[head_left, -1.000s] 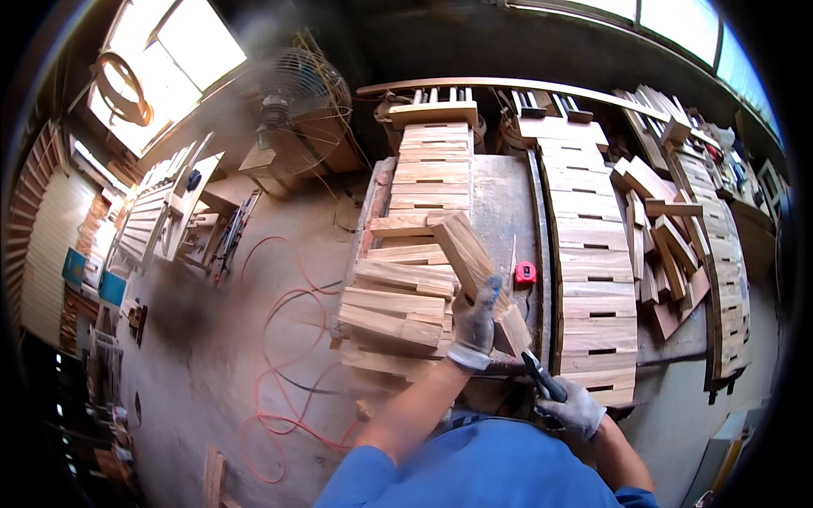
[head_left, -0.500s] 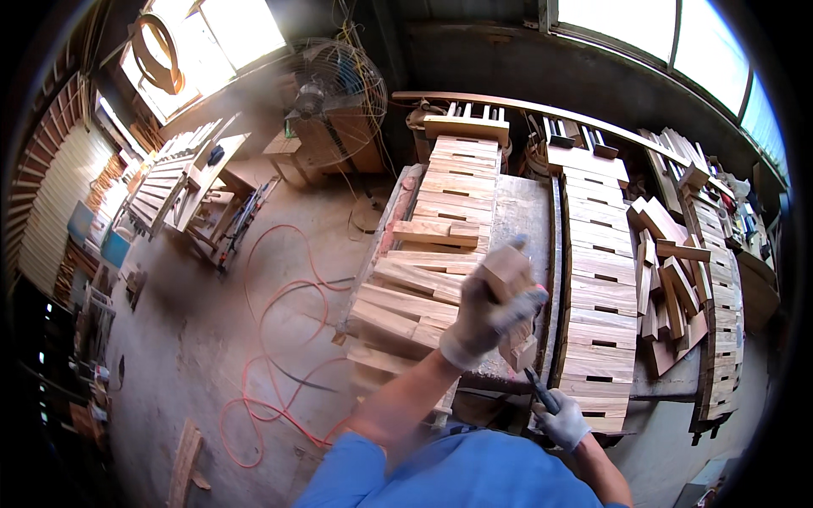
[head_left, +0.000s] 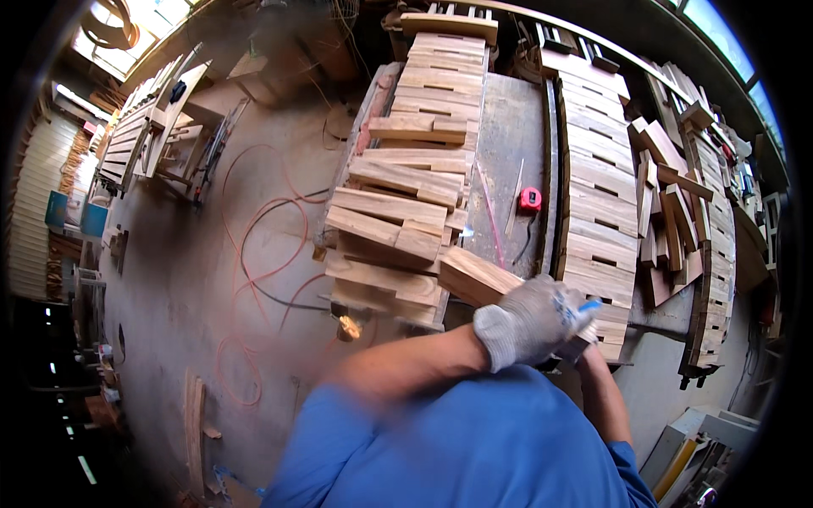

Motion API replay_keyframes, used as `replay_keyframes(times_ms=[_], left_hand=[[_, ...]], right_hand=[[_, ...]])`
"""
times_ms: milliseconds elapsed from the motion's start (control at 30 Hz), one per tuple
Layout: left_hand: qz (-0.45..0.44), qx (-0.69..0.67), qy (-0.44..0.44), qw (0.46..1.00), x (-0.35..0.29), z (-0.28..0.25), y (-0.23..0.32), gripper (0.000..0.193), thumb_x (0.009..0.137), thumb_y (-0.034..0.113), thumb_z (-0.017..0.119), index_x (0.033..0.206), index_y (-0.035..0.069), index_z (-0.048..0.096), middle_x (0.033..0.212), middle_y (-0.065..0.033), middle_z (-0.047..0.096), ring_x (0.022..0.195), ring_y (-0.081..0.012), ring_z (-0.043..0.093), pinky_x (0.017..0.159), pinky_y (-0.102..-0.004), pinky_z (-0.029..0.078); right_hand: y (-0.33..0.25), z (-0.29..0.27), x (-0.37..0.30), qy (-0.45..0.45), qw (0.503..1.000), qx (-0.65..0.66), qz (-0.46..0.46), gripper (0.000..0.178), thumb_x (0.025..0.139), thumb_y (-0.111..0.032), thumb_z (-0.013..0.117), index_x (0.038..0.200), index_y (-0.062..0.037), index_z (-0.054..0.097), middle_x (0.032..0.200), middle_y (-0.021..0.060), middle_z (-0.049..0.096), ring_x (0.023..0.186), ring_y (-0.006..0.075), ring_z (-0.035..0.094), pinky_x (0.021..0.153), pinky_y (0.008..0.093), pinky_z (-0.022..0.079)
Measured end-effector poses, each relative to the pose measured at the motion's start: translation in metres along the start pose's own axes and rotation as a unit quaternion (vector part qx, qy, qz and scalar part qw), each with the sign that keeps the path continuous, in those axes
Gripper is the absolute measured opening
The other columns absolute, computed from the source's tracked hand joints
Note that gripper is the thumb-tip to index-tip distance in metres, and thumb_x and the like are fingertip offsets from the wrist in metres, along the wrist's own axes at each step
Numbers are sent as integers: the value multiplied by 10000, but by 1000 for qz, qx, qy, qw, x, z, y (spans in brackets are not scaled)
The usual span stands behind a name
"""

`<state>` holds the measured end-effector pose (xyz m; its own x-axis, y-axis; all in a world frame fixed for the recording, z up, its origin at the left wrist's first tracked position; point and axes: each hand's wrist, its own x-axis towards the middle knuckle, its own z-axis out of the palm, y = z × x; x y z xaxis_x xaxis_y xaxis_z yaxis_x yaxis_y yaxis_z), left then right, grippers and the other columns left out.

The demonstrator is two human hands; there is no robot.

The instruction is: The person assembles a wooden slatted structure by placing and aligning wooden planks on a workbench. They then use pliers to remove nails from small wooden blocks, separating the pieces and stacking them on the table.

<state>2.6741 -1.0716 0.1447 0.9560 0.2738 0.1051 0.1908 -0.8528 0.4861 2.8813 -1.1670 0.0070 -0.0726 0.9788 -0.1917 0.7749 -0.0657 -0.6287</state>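
My left hand (head_left: pixel 533 317), in a pale work glove with blue marks, is closed around a squared wooden block (head_left: pixel 476 277). The block slants up and left, its end near the stacked wood pieces. Only the edge of my right hand (head_left: pixel 584 340) shows, beneath and beyond the left one. Its fingers are hidden, and I cannot make out what it holds. A small blue shape (head_left: pixel 590 305) shows by the left fingers, too small to name. Left of the block lie several stacked wooden pieces (head_left: pixel 389 220), some crooked and overlapping.
A red tape measure (head_left: pixel 529 200) rests on the grey bench top (head_left: pixel 512 110). Long rows of slotted wooden pieces (head_left: pixel 600 224) run to the right, with a pile of offcuts (head_left: pixel 673 203) beyond. An orange hose (head_left: pixel 246 288) coils across the floor at left.
The view has tipped down and my left hand has come lower and nearer my body with the block. My right hand, which held a dark-handled tool, is now mostly covered. The tape measure has come into sight.
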Motion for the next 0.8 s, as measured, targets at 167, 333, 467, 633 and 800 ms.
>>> replay_keyframes(times_ms=[167, 333, 467, 633, 800], left_hand=[[-130, 14, -106, 986, -50, 5, -32, 624, 876, 141, 684, 1486, 61, 582, 1205, -195, 701, 1136, -344, 700, 988, -441, 551], [-214, 48, -184, 958, -98, 13, -74, 608, 865, 133, 689, 1466, 77, 615, 1208, -170, 708, 1150, -337, 701, 978, -445, 553], [-250, 74, -213, 942, -124, 5, -92, 487, 884, 131, 669, 1370, 92, 683, 1168, -153, 711, 1119, -322, 698, 973, -448, 540], [-241, 164, -64, 954, -159, 26, -104, 317, 906, 109, 631, 1205, 104, 735, 1108, -128, 706, 1084, -302, 664, 991, -462, 496], [-255, 172, -10, 951, -158, 26, -101, 495, 795, 95, 734, 1287, 110, 681, 1203, -136, 700, 1147, -335, 660, 1044, -492, 496]], right_hand=[[-22, -30, -17, -72, 953, 86, 280, 345, 929, -295, 766, 1053, 12, 664, 804, 183, 692, 721, 311, 703, 699, 455, 552], [-23, -34, -23, -43, 928, 195, 314, 252, 964, -198, 747, 1047, -3, 611, 712, 60, 609, 574, 145, 593, 534, 355, 506], [-22, -30, -23, -50, 923, 206, 320, 232, 947, -172, 734, 1029, -14, 586, 732, 48, 613, 574, 140, 614, 527, 326, 519], [-16, -28, -28, -33, 930, 206, 303, 285, 941, -228, 762, 1047, 2, 629, 723, 89, 641, 589, 166, 641, 547, 358, 522], [-9, -41, -24, -17, 938, 104, 332, 427, 908, -410, 788, 1050, -29, 660, 810, 183, 696, 773, 327, 707, 735, 483, 542]])
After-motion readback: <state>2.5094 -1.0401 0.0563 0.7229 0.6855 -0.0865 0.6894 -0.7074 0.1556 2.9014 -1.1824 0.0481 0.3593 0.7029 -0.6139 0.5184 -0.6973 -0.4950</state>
